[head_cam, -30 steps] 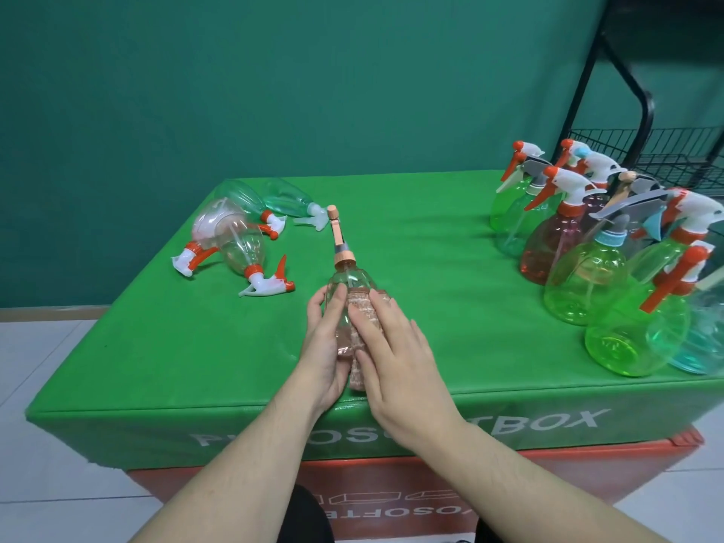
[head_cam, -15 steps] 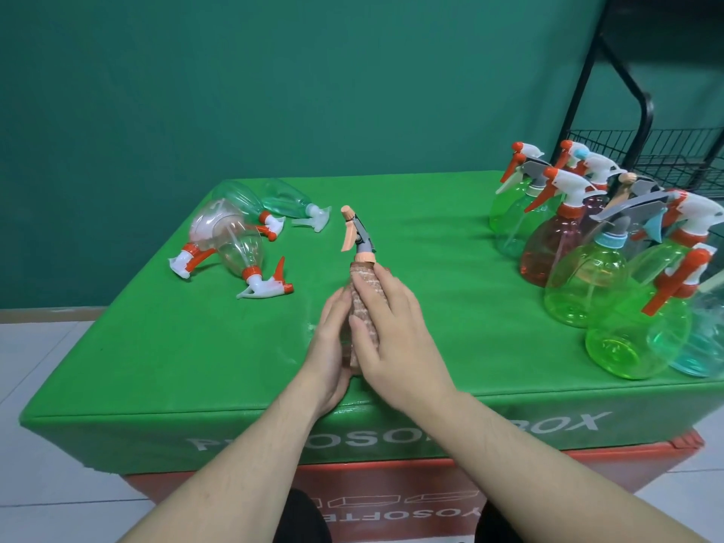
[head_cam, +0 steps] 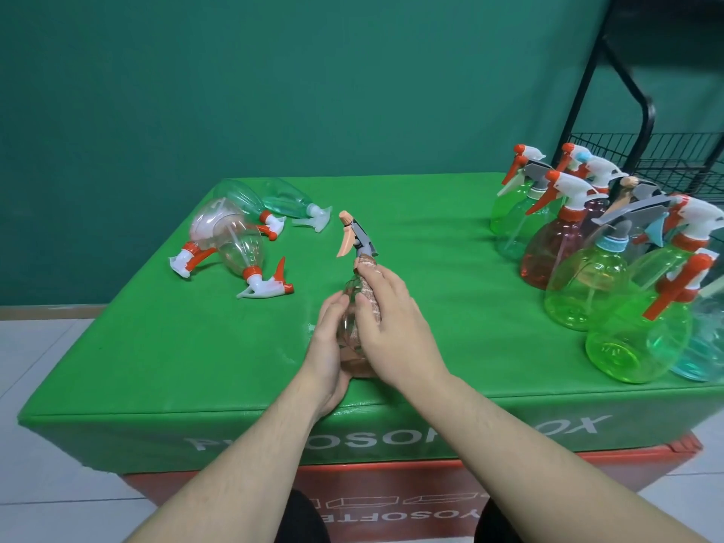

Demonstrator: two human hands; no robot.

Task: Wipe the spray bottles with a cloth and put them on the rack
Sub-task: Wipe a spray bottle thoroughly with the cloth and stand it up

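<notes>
Wiping the bottle near the front of the bench

The left hand [head_cam: 327,346] grips the bottle [head_cam: 350,335] from the side; the right hand [head_cam: 388,323] presses the cloth [head_cam: 368,282] around it. Better to hold the base firm and wipe toward the trigger; the rack [head_cam: 666,158] waits far right.

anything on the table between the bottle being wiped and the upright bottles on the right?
No. In the head view, only bare green table cover lies between the held bottle and the upright bottles.
</notes>
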